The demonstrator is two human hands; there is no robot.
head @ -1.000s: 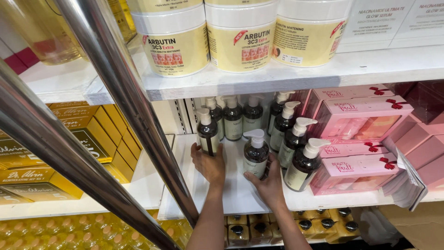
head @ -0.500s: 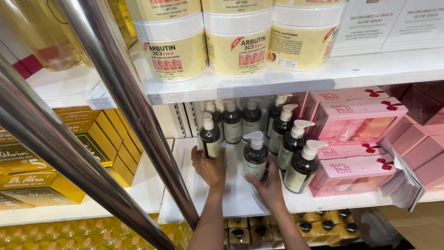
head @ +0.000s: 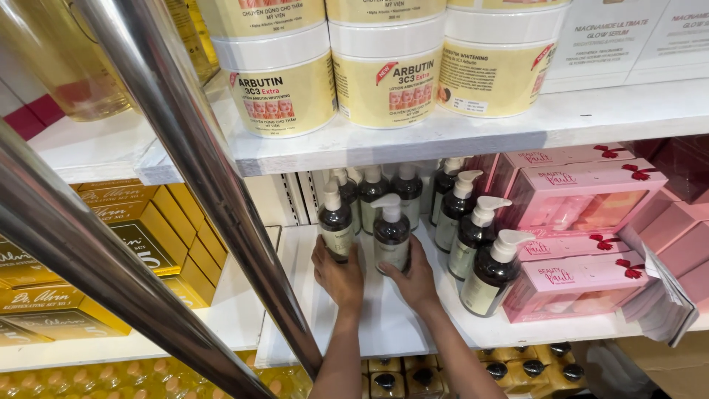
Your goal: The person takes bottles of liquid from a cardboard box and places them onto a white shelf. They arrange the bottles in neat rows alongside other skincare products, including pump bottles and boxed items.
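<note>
As each hand grips a pump bottle, left hand on one, right hand on another, a nudge could topple the bottle row alongside.

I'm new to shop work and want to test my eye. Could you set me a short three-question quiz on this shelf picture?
1. True or false: each hand grips a dark pump bottle.
2. What stands on the shelf above the hands? A) cream-yellow tubs B) green cans C) glass jars
3. Fill in: the gift boxes right of the bottles are ____.

Key:
1. True: left hand on the left pump bottle, right hand on the right pump bottle.
2. A, the tubs.
3. Pink, the gift boxes.
</note>
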